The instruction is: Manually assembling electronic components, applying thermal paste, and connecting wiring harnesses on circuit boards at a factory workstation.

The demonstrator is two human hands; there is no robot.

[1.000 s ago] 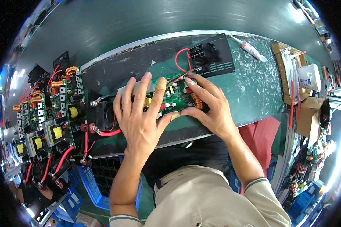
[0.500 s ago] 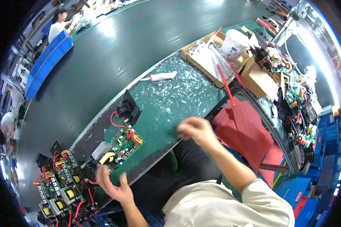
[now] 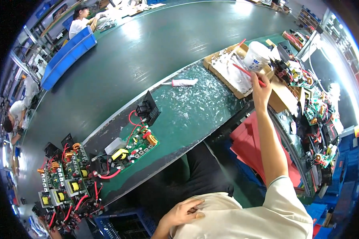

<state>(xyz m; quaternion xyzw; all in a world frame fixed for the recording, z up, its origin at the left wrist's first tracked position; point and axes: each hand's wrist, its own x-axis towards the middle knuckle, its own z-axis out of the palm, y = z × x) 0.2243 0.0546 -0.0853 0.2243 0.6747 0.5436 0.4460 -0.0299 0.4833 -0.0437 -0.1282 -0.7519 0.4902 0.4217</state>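
My right hand [image 3: 262, 91] is closed round a slim red stick-like handle [image 3: 243, 70], over the near side of a shallow cardboard box [image 3: 222, 79] smeared with white paste. The handle's far end reaches over the paste; its tip is hard to make out. My left hand [image 3: 183, 213] rests against the front of my shirt, holding nothing, its fingers loosely apart. Left of centre on the green bench lies a circuit board [image 3: 141, 148] with a copper coil, a yellow transformer and red wires. A black panel with a socket [image 3: 148, 109] stands at its far end.
A white-and-pink tube [image 3: 183, 83] lies on the paste-spotted bench. Beyond the box are a white bucket [image 3: 257, 55] and another red stick [image 3: 241, 44]. More circuit boards [image 3: 64, 179] crowd the left. Red sheets [image 3: 263, 147] hang at right. A blue bin [image 3: 68, 59] stands across the belt.
My right hand has moved away and to the right, and has taken hold of the red handle. My left hand has drawn back from the circuit board to my shirt. The view has shifted.
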